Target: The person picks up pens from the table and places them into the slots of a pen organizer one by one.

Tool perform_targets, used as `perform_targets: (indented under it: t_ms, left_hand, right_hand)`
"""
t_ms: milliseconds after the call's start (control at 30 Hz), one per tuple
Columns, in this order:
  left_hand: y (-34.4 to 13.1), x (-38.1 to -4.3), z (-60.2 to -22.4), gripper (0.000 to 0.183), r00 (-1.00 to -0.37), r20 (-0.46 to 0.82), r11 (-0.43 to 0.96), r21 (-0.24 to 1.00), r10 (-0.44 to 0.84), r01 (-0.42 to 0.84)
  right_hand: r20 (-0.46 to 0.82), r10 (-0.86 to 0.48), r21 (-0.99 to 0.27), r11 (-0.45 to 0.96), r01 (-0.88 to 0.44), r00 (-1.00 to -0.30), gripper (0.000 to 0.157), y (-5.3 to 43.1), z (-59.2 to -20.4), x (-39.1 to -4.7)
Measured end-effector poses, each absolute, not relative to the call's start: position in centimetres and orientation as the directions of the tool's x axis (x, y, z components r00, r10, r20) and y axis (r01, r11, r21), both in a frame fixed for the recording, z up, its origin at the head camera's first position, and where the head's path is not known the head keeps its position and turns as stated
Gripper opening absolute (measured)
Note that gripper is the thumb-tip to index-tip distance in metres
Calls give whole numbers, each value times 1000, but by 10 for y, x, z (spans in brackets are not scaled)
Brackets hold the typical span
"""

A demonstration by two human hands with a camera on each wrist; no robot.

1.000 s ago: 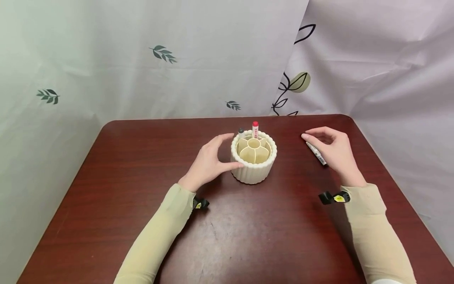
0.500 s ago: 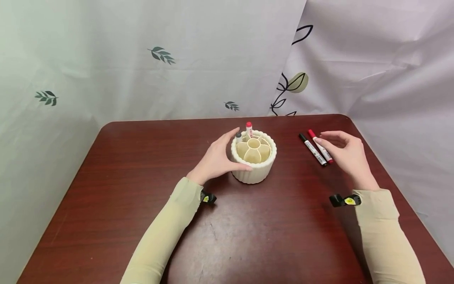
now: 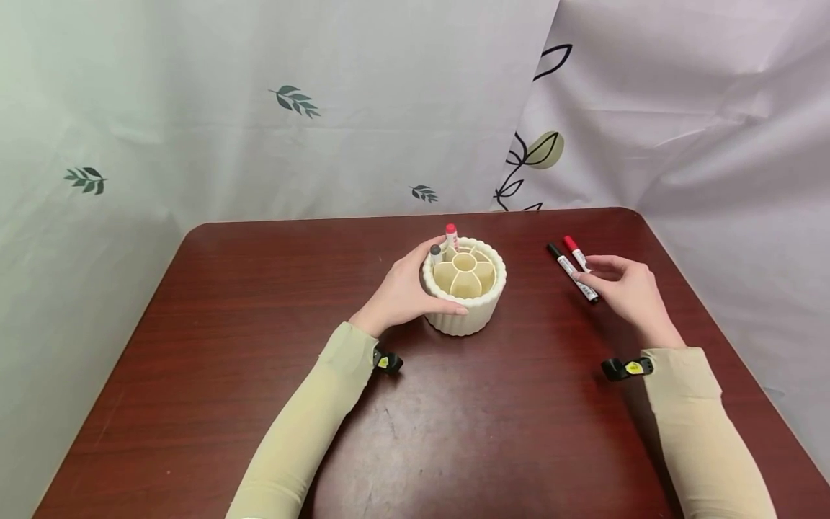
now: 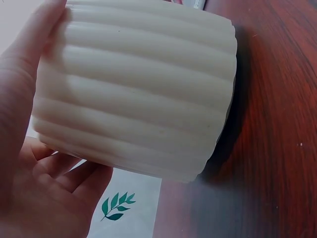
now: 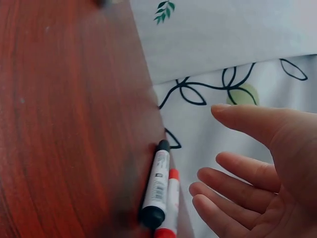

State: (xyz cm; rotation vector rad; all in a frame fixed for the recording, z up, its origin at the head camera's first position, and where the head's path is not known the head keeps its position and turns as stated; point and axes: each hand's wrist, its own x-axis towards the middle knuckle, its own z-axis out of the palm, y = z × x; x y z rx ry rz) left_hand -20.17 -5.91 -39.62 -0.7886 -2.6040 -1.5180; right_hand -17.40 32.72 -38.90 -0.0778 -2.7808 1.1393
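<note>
Head: grey-capped marker point(image 3: 436, 254) and upright red-capped marker point(image 3: 451, 235) already stand in the cream ribbed round holder point(image 3: 465, 311) on the wooden counter point(image 3: 311, 281). Left wrist: left hand point(image 4: 32, 198) curls fingers round it. Right wrist: right hand point(image 5: 292, 171), fingers apart, holds nothing; black-capped white marker point(image 5: 159, 181) and lying red-capped marker point(image 5: 171, 204) are left outside.

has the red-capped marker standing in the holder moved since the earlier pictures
Yes. In the head view, the red-capped marker in the holder has shifted left, toward the small leaf print on the backdrop.
</note>
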Motion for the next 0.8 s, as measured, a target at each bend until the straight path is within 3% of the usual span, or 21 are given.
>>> perform_targets:
  t_ms: [300, 800]
  left_hand:
    - [-59, -203, -399, 116, -874, 268, 392, 812, 406, 432]
    - [-59, -204, -398, 115, -868, 277, 377, 815, 412, 439]
  right_hand:
    - [81, 77, -671, 741, 3, -994, 59, 328, -401, -177]
    - [86, 41, -634, 773, -23, -995, 41, 323, -410, -183]
